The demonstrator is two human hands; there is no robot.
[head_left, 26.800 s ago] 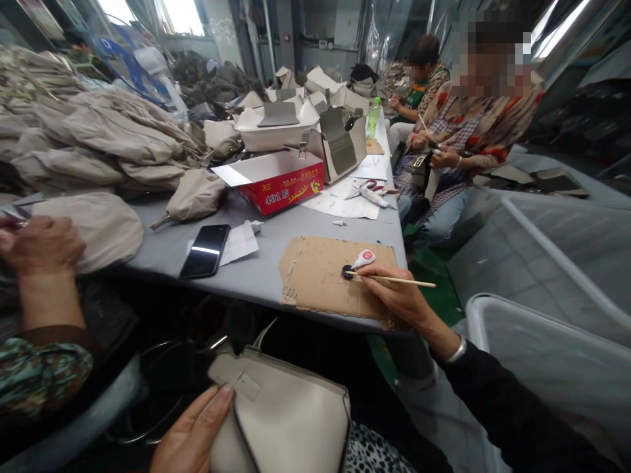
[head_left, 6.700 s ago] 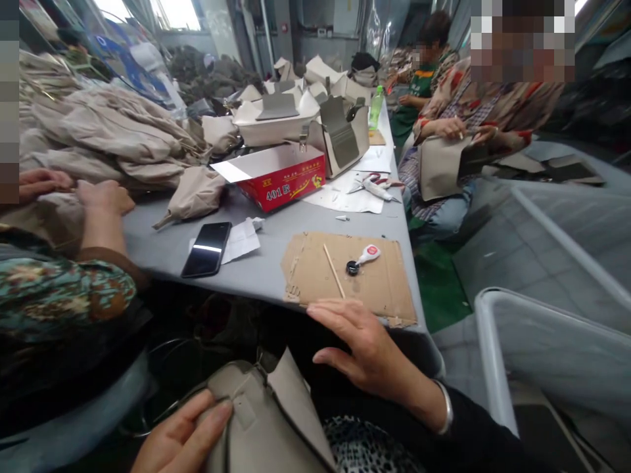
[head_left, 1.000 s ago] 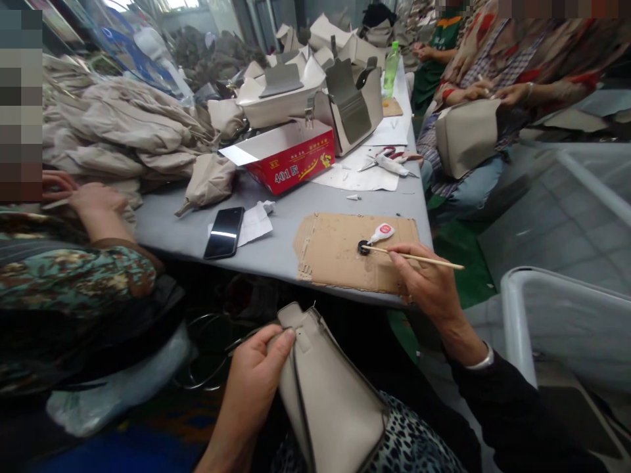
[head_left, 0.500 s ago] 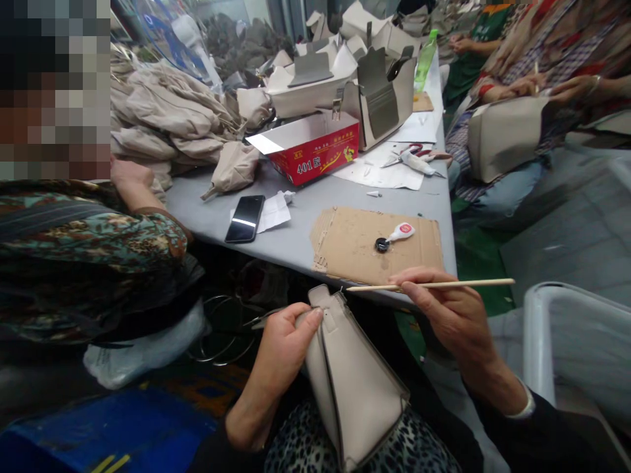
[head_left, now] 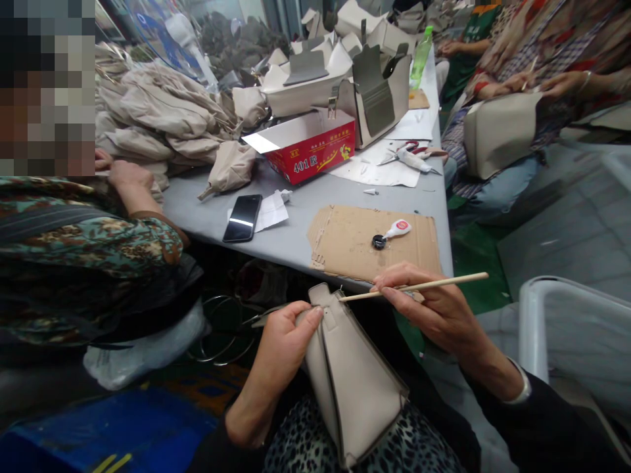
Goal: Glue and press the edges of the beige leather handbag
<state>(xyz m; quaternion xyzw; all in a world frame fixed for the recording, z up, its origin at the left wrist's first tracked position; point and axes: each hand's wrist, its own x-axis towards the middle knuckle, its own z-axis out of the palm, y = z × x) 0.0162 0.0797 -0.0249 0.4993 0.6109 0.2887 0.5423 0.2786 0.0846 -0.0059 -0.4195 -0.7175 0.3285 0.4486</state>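
A beige bag (head_left: 357, 374) with dark edges lies tilted on my lap, its narrow tabbed end pointing up. My left hand (head_left: 290, 335) grips that upper end, thumb on the front. In my right hand (head_left: 428, 305) is a thin wooden stick (head_left: 444, 281), pinched between thumb and fingers. The stick's tip meets the bag's upper edge beside the tab. Beyond my hands, a piece of cardboard (head_left: 345, 236) on the table carries a small white glue bottle (head_left: 398, 228) and a black round cap (head_left: 378, 242).
On the grey table (head_left: 296, 246) are a phone (head_left: 242, 218), a red box (head_left: 315, 154), scissors (head_left: 413, 148) and a green bottle (head_left: 421, 58). Beige bags (head_left: 162, 112) are piled behind. A co-worker in a patterned sleeve (head_left: 98, 230) sits left; another holds a bag (head_left: 500, 135) at right.
My right hand has moved left and slightly up, bringing the stick's tip down onto the bag's upper edge. The stick's far end is raised more. My left hand keeps its grip.
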